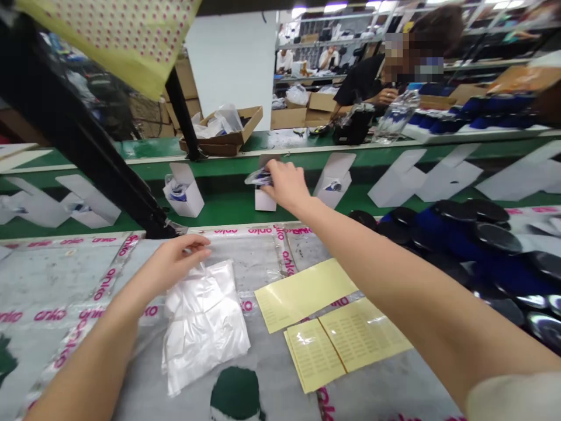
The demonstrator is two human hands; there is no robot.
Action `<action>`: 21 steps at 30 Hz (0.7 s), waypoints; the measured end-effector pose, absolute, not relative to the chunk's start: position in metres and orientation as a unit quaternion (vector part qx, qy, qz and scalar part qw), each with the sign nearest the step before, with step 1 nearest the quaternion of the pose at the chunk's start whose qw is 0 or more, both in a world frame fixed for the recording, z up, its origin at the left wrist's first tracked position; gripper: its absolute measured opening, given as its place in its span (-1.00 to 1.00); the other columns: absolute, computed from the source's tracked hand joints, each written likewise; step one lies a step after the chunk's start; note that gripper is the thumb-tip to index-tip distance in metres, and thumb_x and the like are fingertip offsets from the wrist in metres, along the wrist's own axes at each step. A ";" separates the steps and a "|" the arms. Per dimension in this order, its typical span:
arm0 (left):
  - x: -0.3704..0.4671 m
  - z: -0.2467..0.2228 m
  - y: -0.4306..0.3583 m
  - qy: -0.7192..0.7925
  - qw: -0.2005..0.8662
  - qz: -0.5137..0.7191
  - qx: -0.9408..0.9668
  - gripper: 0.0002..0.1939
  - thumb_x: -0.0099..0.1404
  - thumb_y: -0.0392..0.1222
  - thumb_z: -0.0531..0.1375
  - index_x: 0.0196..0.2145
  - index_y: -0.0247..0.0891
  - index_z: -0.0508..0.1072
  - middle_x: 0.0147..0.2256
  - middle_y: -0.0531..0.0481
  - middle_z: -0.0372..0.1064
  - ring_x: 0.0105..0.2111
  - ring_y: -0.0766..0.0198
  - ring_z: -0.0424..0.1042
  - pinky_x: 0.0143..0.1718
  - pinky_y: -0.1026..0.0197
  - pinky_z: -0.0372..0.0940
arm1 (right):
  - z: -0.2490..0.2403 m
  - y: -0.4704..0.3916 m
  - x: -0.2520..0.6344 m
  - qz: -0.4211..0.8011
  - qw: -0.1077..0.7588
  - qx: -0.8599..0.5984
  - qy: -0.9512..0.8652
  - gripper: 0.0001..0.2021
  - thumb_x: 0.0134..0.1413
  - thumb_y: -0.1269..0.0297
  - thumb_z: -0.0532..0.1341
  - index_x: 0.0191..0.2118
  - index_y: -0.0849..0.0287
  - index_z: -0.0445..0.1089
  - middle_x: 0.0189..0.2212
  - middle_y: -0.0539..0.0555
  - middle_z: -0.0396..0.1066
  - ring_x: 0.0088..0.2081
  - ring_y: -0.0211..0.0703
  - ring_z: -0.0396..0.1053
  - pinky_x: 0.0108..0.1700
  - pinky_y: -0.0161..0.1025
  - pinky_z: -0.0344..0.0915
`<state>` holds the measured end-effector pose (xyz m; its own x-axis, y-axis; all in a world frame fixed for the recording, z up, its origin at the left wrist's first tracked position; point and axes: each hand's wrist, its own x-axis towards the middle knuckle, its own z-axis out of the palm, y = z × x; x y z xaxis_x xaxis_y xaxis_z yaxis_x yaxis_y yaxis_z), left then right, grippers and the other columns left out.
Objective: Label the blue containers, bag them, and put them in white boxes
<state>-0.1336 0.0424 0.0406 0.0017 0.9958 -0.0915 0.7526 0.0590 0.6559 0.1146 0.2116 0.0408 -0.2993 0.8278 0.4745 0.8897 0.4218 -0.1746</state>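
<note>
Bagged item pinched in right hand, at white box's opening.

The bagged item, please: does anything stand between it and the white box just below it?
Nothing visible does: the right hand holds the bagged item close over the white box, whose top is hidden.
</note>
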 end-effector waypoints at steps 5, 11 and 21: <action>-0.157 0.039 0.038 0.682 0.282 0.189 0.648 -0.53 0.20 0.23 0.28 -0.09 -0.13 0.58 -0.20 -0.01 0.62 -0.19 0.02 0.55 -0.20 0.17 0.36 | 0.025 0.196 0.109 -0.126 0.216 -0.531 -0.810 -0.65 0.30 0.09 0.23 0.04 0.22 0.41 0.02 0.18 0.46 0.08 0.07 0.38 0.08 0.12 0.36; -0.170 0.036 0.040 0.701 0.315 0.125 0.628 -0.49 0.17 0.27 0.28 -0.06 -0.08 0.58 -0.09 0.01 0.61 -0.11 -0.03 0.55 -0.05 0.11 0.34 | 0.010 0.173 0.104 -0.156 0.188 -0.510 -0.825 -0.62 0.30 0.12 0.24 0.15 0.16 0.36 0.11 0.17 0.39 0.04 0.01 0.43 0.03 0.07 0.43; -0.164 0.036 0.042 0.656 0.345 0.086 0.665 -0.72 0.20 0.08 0.22 -0.34 -0.18 0.54 -0.35 0.00 0.55 -0.29 0.05 0.48 -0.26 0.18 0.27 | 0.055 0.103 0.195 -0.116 0.070 -0.562 -0.816 -0.70 0.23 0.22 0.24 0.04 0.17 0.46 0.08 0.30 0.45 0.15 0.26 0.31 0.05 0.22 0.29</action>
<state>-0.1636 0.0416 0.0361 0.1233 0.9331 -0.3379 0.8140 0.0997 0.5723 0.1951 0.1029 0.0553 -0.3592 0.9008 0.2439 0.9331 0.3422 0.1103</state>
